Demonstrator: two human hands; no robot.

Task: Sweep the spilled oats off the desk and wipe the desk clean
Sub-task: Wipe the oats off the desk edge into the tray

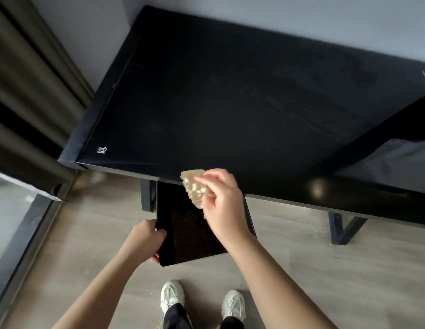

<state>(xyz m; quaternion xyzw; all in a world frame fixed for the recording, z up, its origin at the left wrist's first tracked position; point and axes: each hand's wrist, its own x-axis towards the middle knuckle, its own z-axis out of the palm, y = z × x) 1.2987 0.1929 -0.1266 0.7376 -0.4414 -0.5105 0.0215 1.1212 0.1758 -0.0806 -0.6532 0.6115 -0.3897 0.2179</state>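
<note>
Left hand [147,238], tray [165,210]; right hand [222,200], cloth [195,188].
I grip the black tray below the surface [230,103] edge and pinch the oat-flecked cloth above it.

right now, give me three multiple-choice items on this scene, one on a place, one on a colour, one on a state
1. Where is the black tray relative to the desk? A on top of it; B just below its front edge; C behind it.
2. What colour is the desk? A black; B white; C red.
3. What is the right hand doing? A hanging idle; B pressing flat on a wall; C pinching the cloth.

Answers: 1 B, the left hand holds it under the edge. 2 A, its top is black throughout. 3 C, fingers curl round the cloth at the edge.
</note>
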